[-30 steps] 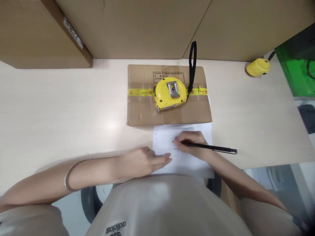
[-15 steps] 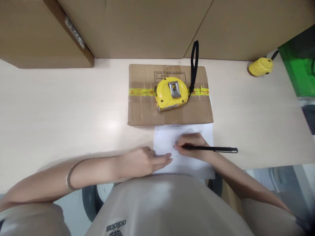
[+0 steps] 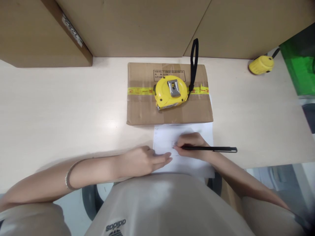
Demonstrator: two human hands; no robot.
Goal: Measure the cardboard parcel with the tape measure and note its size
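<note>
In my right hand (image 3: 193, 144) is a black pen (image 3: 209, 148), pinched near its tip, with the capped end pointing right. The tip touches a white sheet of paper (image 3: 162, 134) that bears a few thin drawn lines. My left hand (image 3: 144, 160) rests on the sheet's left part, fingers stretched out towards the pen tip. Just beyond the paper sits a cardboard box (image 3: 142, 113) with yellow printed tape, covering the sheet's far edge. On top of the box lies a yellow tape measure (image 3: 169, 91) with a metal clip and a black wrist strap.
A second yellow tape measure (image 3: 261, 65) lies at the far right of the table (image 3: 73, 108). Tall cardboard panels (image 3: 137, 29) stand along the back, and a brown box (image 3: 44, 36) with a white label is at the far left. Something green (image 3: 299, 65) is beyond the right edge.
Both hands keep nearly the same places; the pen has shifted only very slightly. The whole view has moved a little, and the box and tape measure stay put.
</note>
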